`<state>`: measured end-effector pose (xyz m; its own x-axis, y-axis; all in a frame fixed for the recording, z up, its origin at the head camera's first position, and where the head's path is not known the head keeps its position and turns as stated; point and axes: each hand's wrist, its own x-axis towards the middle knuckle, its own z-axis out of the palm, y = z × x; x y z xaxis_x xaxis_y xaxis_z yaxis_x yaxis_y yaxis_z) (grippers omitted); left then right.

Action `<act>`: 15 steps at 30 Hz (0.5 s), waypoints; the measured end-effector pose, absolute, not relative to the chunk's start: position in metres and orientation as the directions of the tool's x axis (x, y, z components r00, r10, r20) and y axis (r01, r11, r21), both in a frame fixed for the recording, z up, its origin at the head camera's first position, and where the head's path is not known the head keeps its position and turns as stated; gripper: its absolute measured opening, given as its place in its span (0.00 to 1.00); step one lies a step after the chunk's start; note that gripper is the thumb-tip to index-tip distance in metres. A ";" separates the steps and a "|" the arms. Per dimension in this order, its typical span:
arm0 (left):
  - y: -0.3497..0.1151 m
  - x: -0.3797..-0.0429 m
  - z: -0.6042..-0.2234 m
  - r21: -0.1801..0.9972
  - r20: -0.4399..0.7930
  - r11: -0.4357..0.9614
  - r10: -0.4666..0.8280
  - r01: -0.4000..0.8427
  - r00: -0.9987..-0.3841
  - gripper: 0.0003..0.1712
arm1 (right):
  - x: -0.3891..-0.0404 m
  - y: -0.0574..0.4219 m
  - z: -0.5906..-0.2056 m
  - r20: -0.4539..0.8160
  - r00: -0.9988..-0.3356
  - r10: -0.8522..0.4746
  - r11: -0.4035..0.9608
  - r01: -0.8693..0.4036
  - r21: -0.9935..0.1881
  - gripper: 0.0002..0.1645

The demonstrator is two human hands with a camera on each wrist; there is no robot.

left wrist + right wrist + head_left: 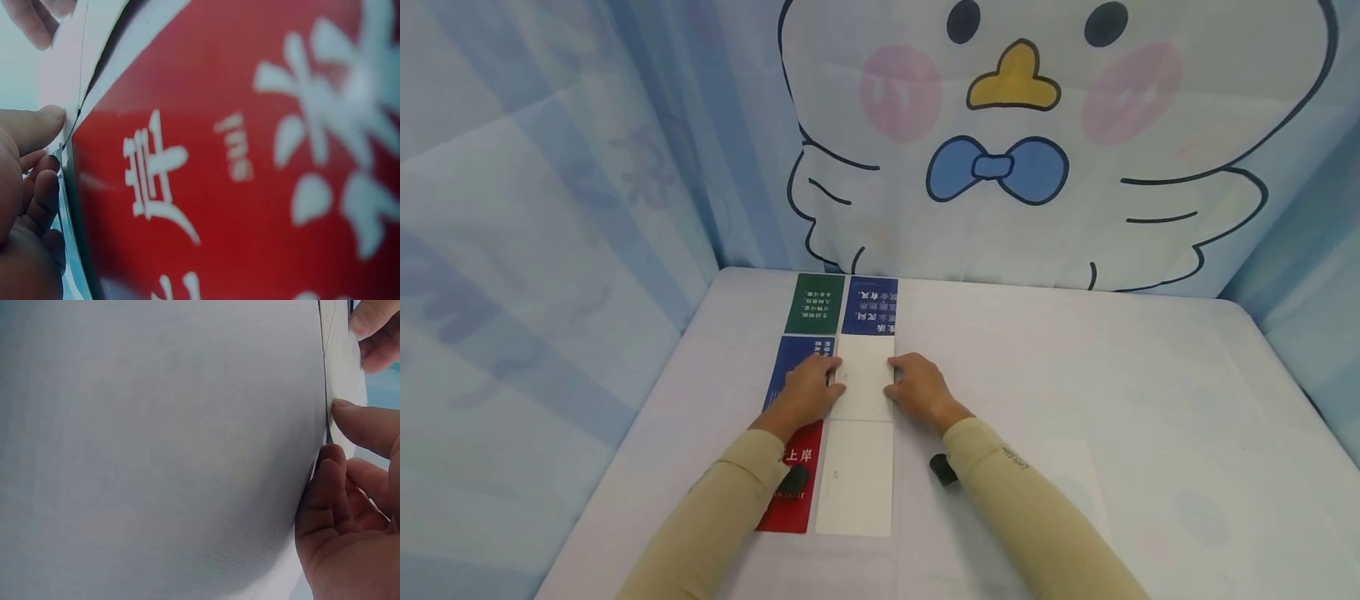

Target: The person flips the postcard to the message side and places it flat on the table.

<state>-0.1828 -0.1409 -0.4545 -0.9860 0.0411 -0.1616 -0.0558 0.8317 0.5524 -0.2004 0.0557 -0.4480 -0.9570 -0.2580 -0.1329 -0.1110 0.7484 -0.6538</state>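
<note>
Beyond a near white card (855, 479) on the tabletop (1037, 375), our left hand (808, 390) and right hand (922, 392) pinched opposite long sides of the middle white card (863, 379); it lay between them, neither nearer, long axis pointing away toward a blue card (869, 307).

2 khaki sleeves (1030, 504), small black pieces (943, 470) near cuffs
</note>
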 end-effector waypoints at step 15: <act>-0.141 -0.186 -0.453 0.479 -0.143 0.878 0.101 0.021 -0.985 0.33 | -0.201 0.057 -0.451 -0.141 -0.943 -0.301 0.777 -0.157 -0.610 0.34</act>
<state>-0.1857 -0.1412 -0.4535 -0.9845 0.1014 -0.1430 0.0208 0.8776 0.4789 -0.2014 0.0574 -0.4508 -0.9432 -0.3010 -0.1409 -0.1569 0.7770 -0.6096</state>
